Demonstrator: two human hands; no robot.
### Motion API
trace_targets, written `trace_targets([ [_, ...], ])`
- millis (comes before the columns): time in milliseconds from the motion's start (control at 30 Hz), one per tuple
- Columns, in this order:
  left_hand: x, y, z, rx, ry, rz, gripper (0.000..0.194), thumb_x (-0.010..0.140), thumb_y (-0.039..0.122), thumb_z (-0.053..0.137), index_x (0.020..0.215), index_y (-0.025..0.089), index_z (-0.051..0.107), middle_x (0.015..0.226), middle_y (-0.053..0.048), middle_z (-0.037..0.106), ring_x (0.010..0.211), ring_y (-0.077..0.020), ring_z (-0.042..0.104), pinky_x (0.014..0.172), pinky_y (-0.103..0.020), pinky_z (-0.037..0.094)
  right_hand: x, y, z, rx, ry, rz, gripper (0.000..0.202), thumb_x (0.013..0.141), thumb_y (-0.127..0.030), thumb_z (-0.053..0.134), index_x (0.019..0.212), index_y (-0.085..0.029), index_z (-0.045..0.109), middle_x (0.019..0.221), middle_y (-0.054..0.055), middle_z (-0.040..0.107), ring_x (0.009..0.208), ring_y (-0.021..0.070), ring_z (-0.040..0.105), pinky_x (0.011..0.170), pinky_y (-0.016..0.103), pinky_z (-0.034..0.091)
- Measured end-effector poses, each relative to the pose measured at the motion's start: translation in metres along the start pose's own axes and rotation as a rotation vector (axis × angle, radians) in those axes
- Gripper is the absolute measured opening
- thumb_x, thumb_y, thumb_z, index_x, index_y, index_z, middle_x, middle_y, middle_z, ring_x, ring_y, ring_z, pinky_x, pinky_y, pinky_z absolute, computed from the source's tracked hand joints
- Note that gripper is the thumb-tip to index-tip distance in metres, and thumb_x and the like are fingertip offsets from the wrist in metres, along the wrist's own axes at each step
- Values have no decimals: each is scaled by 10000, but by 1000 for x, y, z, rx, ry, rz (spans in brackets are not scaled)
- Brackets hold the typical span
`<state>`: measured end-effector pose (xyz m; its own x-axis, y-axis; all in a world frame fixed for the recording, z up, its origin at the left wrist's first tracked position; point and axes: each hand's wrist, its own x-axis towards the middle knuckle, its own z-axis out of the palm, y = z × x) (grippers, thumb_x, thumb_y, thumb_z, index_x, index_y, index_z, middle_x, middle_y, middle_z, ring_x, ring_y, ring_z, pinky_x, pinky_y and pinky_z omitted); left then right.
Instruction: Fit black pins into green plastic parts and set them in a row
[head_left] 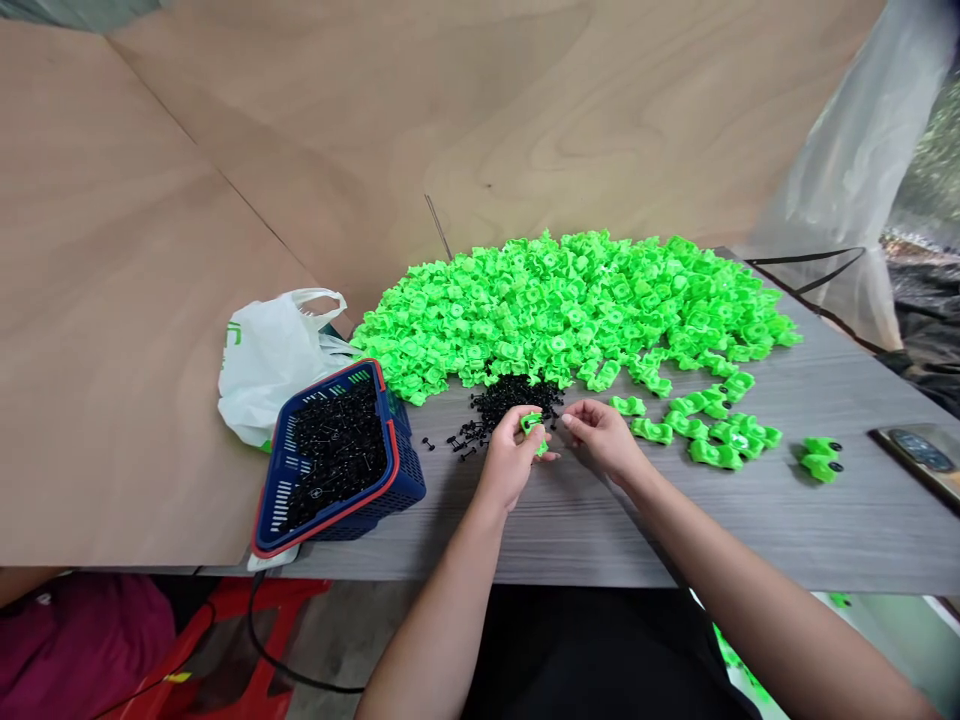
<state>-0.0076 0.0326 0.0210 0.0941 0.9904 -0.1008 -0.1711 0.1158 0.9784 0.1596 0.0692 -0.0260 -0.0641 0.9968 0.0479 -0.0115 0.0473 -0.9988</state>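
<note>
My left hand (511, 458) is closed around a bright green plastic toy car body (532, 423), with a dark piece visible at its top. Just to the right, my right hand (602, 436) has thumb and forefinger pinched together, apart from the green body. Whatever sits in that pinch is too small to make out. Behind both hands lies a small heap of black wheel-and-axle pieces (514, 396), some scattered to the left. A large pile of green car bodies (570, 310) spreads across the back of the table.
A blue basket (409, 478) with a red rim, full of black axle pieces, stands at left beside a white plastic bag (266, 355). Loose green bodies (712, 430) lie at right, near a metal-edged device (919, 450). A person's maroon garment (90, 640) shows at lower left.
</note>
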Motion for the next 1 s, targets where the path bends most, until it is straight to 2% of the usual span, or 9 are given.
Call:
trace_targets([
  [67, 2, 1, -5, 2, 79, 8, 379, 753, 321, 741, 1096, 228, 606, 928, -39, 565, 875, -182, 608, 666, -312, 588, 6, 7, -8, -304, 84, -75, 159, 789, -315, 645, 868, -177, 647, 708, 26, 638, 607, 164, 554, 589, 292, 455],
  [167, 3, -2, -11, -34, 143, -17, 380, 731, 266, 736, 1084, 235, 597, 914, -26, 545, 879, -171, 603, 680, -308, 577, 10, 9, -13, -698, 67, -174, 207, 766, -187, 624, 967, -175, 673, 862, 70, 675, 763, 205, 604, 709, 308, 453],
  [267, 5, -3, -14, -69, 162, -32, 370, 744, 253, 716, 1098, 228, 611, 891, -21, 560, 831, -143, 596, 684, -277, 539, 8, 2, -5, -850, -33, -230, 241, 780, -150, 610, 1013, -180, 663, 934, 85, 672, 841, 210, 617, 752, 282, 437],
  [367, 6, -2, -16, -53, 209, -6, 311, 731, 238, 722, 1024, 187, 630, 862, -24, 607, 721, -107, 575, 630, -233, 466, 6, -4, 6, -947, -116, -266, 234, 797, -146, 601, 1021, -191, 650, 952, 79, 660, 835, 204, 615, 738, 264, 417],
  [500, 6, -2, -20, -118, 248, -15, 296, 666, 206, 771, 873, 169, 562, 886, -38, 657, 739, -119, 612, 630, -227, 438, 5, -3, 12, -1069, -171, -283, 106, 838, -165, 576, 914, -188, 647, 909, 85, 647, 830, 213, 604, 723, 270, 386],
  [667, 4, -4, -21, -236, 216, -48, 367, 649, 189, 803, 799, 178, 468, 861, -16, 646, 805, -146, 655, 767, -304, 517, 3, 0, 8, -1097, -187, -271, 97, 870, -151, 541, 845, -182, 629, 872, 88, 646, 813, 205, 598, 720, 265, 373],
  [767, 3, -5, -18, -274, 184, -58, 365, 679, 190, 791, 786, 182, 442, 822, -4, 640, 830, -157, 664, 832, -352, 532, 1, -1, 4, -1039, -141, -274, 113, 872, -142, 522, 856, -188, 625, 875, 78, 657, 795, 197, 603, 706, 265, 380],
  [900, 2, -6, -15, -272, 158, -59, 331, 711, 215, 776, 831, 185, 470, 841, -22, 660, 833, -170, 669, 805, -345, 533, 0, 0, -4, -782, 10, -265, 118, 826, -179, 562, 909, -191, 645, 876, 60, 684, 800, 199, 616, 714, 275, 418],
  [1000, 1, -8, -14, -161, 152, -31, 331, 751, 225, 741, 1036, 188, 576, 952, -62, 683, 826, -151, 646, 680, -244, 487, 2, 3, -8, -489, 85, -134, 131, 776, -250, 614, 868, -177, 672, 754, 41, 684, 681, 191, 606, 638, 285, 436],
])
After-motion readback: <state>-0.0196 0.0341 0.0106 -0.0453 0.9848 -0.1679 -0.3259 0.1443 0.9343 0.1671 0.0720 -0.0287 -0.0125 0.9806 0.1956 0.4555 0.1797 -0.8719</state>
